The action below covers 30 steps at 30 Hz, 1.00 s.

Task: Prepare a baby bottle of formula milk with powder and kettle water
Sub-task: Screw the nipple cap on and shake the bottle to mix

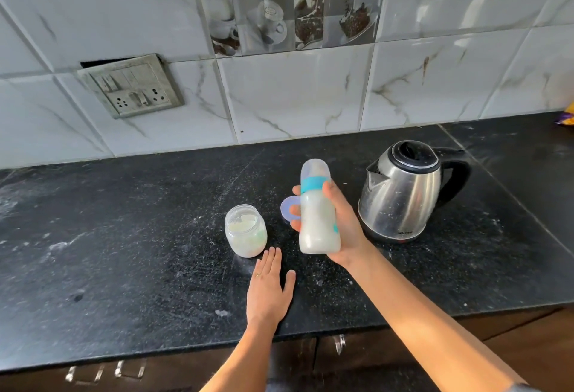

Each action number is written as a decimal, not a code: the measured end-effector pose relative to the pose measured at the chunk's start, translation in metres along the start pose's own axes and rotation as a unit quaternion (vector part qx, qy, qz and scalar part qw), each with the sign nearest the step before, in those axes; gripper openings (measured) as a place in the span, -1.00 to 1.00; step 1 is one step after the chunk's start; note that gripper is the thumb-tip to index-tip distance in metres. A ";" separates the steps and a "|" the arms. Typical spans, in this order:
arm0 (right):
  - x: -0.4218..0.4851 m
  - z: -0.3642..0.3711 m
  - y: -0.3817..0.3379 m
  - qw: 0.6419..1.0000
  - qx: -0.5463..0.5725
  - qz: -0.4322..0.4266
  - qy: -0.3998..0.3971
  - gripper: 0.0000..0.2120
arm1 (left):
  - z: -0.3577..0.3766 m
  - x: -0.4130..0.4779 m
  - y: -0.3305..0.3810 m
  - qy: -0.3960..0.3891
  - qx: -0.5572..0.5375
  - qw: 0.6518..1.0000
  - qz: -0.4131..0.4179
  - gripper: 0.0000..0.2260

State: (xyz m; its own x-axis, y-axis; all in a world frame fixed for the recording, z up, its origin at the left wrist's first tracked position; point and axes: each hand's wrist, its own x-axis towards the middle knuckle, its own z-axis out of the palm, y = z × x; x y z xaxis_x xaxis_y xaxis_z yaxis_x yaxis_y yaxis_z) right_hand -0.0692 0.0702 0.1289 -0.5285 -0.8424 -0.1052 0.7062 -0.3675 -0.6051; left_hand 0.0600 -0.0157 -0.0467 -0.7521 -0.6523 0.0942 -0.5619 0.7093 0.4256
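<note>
1. Black stone counter carries the open powder jar and kettle.
2. Right hand wraps the capped, milky bottle, lifted above the counter; left hand lies flat, fingers spread.
3. Mixing seems underway; next, shake firmly.

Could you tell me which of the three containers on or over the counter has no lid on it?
The powder jar: its mouth is open, while the baby bottle is capped and the kettle has its lid shut.

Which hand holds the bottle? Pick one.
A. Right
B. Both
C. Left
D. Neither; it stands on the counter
A: the right hand wraps the milky bottle above the counter, while the left hand lies flat and empty.
</note>
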 end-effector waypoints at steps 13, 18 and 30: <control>0.009 -0.003 0.001 0.994 0.078 -0.011 0.077 -0.47 | -0.001 0.000 0.001 0.002 0.001 1.000 0.001 -0.45; -0.009 -0.009 0.005 0.997 -0.054 0.014 -0.045 -0.34 | 0.001 0.001 0.001 0.002 0.000 1.000 -0.003 -0.44; 0.001 -0.007 -0.011 0.991 -0.113 -0.061 -0.031 -0.45 | 0.000 0.001 0.001 -0.001 0.005 1.000 -0.001 -0.45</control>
State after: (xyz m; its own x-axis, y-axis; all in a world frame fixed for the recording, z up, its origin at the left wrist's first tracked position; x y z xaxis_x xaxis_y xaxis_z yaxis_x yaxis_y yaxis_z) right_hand -0.0806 0.0757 0.1299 -0.5684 -0.8224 0.0246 0.5113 -0.3765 -0.7726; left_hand 0.0584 -0.0152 -0.0461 -0.7508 -0.6541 0.0920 -0.5677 0.7102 0.4164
